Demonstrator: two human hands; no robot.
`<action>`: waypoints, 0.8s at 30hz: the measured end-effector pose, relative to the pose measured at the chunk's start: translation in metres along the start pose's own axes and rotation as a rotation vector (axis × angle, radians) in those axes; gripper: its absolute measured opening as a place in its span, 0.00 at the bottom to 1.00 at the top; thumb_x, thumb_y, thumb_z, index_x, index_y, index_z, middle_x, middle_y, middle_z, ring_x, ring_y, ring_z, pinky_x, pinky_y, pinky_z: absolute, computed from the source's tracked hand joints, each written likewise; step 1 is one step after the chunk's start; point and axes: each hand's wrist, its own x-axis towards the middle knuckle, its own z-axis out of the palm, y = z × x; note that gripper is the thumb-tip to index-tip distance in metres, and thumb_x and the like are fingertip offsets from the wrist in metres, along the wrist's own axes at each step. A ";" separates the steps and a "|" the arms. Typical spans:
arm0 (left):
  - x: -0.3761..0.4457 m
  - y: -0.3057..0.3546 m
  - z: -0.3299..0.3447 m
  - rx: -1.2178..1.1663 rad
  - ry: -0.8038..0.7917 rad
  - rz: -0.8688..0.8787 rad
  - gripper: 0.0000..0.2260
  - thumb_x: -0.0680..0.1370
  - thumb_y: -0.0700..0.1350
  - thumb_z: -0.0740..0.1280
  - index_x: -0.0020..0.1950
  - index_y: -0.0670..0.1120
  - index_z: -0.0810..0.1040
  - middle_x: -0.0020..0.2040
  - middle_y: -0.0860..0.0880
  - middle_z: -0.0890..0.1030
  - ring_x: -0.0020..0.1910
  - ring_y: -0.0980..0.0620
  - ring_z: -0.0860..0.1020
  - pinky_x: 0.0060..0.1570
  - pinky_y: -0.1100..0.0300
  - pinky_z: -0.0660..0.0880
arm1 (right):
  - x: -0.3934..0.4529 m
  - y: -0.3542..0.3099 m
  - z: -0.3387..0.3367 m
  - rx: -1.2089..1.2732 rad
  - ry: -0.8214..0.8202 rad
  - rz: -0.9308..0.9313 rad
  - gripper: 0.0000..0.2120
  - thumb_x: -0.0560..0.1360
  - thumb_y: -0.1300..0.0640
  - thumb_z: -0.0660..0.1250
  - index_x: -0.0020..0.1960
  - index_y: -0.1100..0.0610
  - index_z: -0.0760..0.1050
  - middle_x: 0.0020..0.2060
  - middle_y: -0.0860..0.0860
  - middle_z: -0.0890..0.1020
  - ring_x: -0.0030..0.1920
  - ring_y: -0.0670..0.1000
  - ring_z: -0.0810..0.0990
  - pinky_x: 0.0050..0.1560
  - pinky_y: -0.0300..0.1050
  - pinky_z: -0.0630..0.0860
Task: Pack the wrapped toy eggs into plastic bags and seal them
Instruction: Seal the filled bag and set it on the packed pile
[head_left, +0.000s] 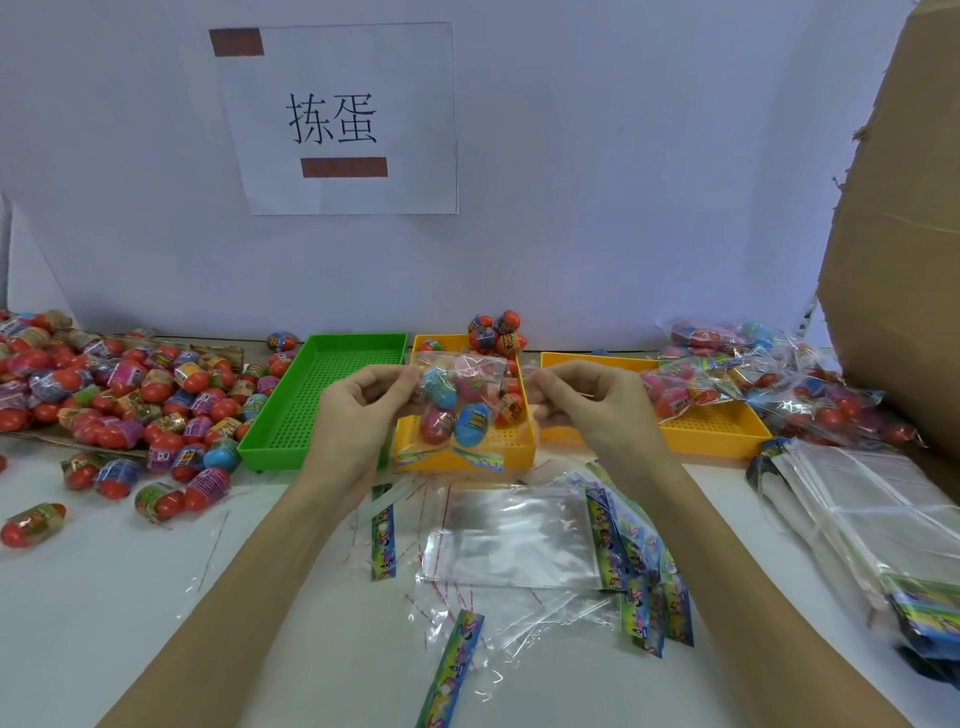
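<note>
Clear plastic bag (460, 410), held up over the middle yellow tray (470, 452); four wrapped toy eggs inside, two blue, two pink-red, bunched toward the bottom; printed colour strip along the lower edge. Left hand (358, 410) raised, fingers curled, thumb and fingertips pinching the bag's top left corner. Right hand (587, 402) at the same height, pinching the top right corner; bag mouth stretched flat between the two. Both forearms rise from the near edge of the worktop (104, 571). Bag hangs between and just below the hands, clear of the worktop. Loose wrapped eggs (124, 395) heaped at left, beside an empty green tray (332, 400). Filled bags (753, 374) piled at right over a second yellow tray (711, 426). Flat empty bags (519, 540) lie under the forearms; a further stack (883, 499) at far right.
</note>
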 end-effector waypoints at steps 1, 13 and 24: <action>0.000 -0.001 -0.001 0.015 -0.002 -0.001 0.05 0.79 0.40 0.73 0.52 0.39 0.85 0.42 0.46 0.87 0.41 0.53 0.84 0.43 0.63 0.82 | 0.000 0.001 -0.001 0.012 0.018 0.008 0.09 0.81 0.57 0.70 0.50 0.61 0.85 0.41 0.57 0.87 0.39 0.52 0.85 0.44 0.43 0.83; -0.012 -0.005 0.012 0.075 -0.158 -0.004 0.15 0.77 0.52 0.74 0.55 0.41 0.86 0.47 0.43 0.86 0.43 0.51 0.81 0.43 0.61 0.81 | -0.004 0.004 0.015 -0.075 -0.054 -0.020 0.08 0.79 0.57 0.73 0.46 0.63 0.82 0.38 0.57 0.85 0.37 0.48 0.83 0.40 0.40 0.81; -0.006 -0.001 0.007 -0.100 0.048 0.046 0.11 0.73 0.48 0.76 0.48 0.42 0.83 0.38 0.48 0.85 0.36 0.55 0.82 0.39 0.64 0.80 | -0.003 -0.005 0.003 0.026 -0.250 0.186 0.22 0.80 0.42 0.64 0.61 0.58 0.82 0.51 0.55 0.87 0.51 0.54 0.86 0.52 0.45 0.83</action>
